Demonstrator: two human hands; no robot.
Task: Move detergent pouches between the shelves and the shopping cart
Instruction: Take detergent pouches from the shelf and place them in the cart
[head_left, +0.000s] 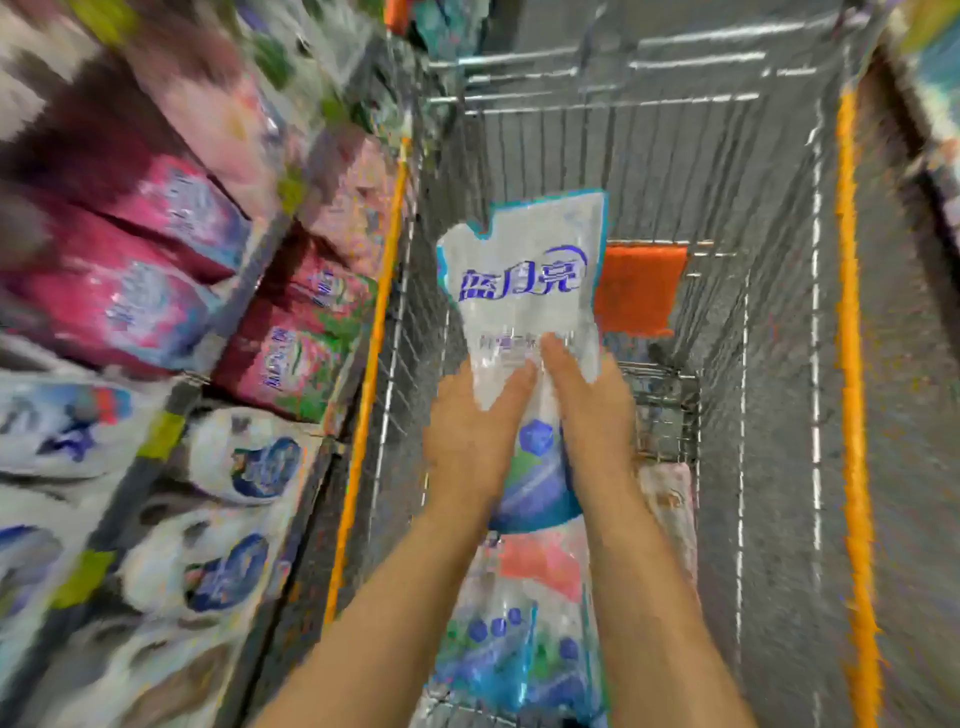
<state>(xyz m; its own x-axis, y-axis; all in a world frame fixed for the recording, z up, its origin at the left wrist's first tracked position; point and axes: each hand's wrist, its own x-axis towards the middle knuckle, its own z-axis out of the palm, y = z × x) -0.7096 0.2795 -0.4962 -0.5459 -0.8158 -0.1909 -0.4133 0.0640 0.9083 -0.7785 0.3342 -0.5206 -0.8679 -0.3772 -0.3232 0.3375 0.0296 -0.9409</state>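
Note:
A white and blue detergent pouch (524, 280) hangs over the inside of the wire shopping cart (810, 322). My left hand (467, 431) grips its left side and my right hand (592, 415) grips its right side, thumbs on the front. More pouches (519, 639) lie in the cart below my forearms, partly hidden by them. Pink pouches (135, 291) and white-blue pouches (244, 462) fill the shelves on the left. The picture is blurred.
The cart has orange rim strips (852, 364) and an orange flap (639, 291) at its far end. The shelf edge (228, 332) runs close along the cart's left side. Another shelf (935, 104) shows at the far right.

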